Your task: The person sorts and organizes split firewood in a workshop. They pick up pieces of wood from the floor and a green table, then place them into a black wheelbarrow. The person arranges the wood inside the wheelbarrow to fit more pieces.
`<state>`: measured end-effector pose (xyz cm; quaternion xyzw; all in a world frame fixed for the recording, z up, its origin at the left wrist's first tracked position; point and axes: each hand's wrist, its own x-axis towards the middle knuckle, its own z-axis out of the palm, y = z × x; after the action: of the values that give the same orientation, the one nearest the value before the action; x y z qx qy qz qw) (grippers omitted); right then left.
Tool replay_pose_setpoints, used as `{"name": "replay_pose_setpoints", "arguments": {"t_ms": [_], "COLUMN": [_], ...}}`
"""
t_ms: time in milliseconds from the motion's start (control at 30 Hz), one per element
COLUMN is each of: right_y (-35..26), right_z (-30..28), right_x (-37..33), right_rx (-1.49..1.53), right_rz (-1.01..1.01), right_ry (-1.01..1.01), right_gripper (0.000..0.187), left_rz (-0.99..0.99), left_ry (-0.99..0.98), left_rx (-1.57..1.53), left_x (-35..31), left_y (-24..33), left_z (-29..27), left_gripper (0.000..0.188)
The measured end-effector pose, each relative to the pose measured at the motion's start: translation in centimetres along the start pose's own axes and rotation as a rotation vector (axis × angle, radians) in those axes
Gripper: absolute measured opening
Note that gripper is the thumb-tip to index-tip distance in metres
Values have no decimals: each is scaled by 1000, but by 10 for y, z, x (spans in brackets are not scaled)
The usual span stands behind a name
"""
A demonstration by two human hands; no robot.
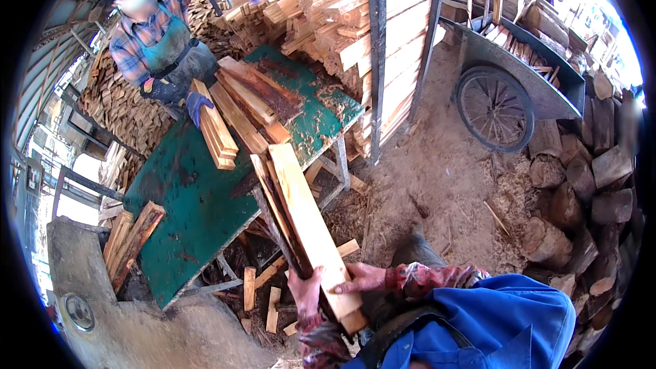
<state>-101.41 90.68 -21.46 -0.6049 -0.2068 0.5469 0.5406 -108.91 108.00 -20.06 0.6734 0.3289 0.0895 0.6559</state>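
Observation:
A bundle of long sawn wooden boards (311, 208) is held between my hands, tilted with its far end over the edge of a green tabletop (191, 212). My left hand (305, 292) is closed around the left side of the bundle near its close end, beside a dark, bark-edged piece. Across from it, my right hand (361, 278) grips the right edge, thumb lying over the top board. More boards (236, 113) lie on the tabletop just past the bundle. At its far side a co-worker's purple-gloved hand (197, 106) holds a few boards (213, 133) on end.
Two boards (137, 239) lean at the table's left corner, by a grey machine surface (157, 335). Offcuts (272, 309) litter the ground beneath. A dark post (376, 55) stands before a tall lumber stack (328, 14). To the right are a wheeled cart (495, 106) and piled logs (564, 208).

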Motion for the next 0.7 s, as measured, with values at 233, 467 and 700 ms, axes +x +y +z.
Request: {"name": "replay_pose_setpoints", "arguments": {"t_ms": [233, 467, 700], "right_y": [31, 77, 84], "right_z": [-17, -76, -169], "right_x": [-28, -90, -186], "right_rx": [63, 322, 509], "right_rz": [18, 48, 7], "right_ry": [-229, -56, 283], "right_gripper": [76, 51, 51], "left_rz": [43, 8, 57], "left_ry": [-252, -542, -817], "left_rx": [114, 404, 253], "left_x": [-67, -73, -46], "left_y": [9, 32, 44], "left_z": [-11, 65, 209], "left_gripper": [52, 62, 75]}}
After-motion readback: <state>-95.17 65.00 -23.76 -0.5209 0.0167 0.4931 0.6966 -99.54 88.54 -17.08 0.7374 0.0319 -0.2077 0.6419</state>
